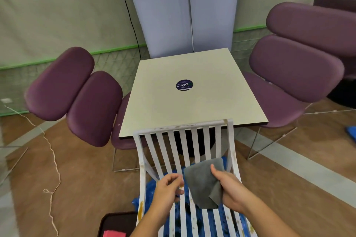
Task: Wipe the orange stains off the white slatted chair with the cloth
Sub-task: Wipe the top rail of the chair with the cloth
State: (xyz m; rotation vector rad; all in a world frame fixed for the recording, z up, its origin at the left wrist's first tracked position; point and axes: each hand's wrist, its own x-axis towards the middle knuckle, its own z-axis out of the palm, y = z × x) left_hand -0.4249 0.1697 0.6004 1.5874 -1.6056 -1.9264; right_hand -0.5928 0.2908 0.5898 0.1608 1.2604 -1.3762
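Observation:
The white slatted chair stands in front of me, its back against the table edge. Orange stains mark its left side rail, and small brownish specks dot the seat slats and the right rail. My right hand holds a grey cloth above the seat, thumb on top of it. My left hand hovers beside the cloth with loosely curled fingers, and I cannot tell whether its fingertips touch the cloth's edge.
A blue plastic sheet lies under the chair. A beige table with a round sticker stands behind it, flanked by purple padded chairs. A dark tray holding something pink sits at lower left.

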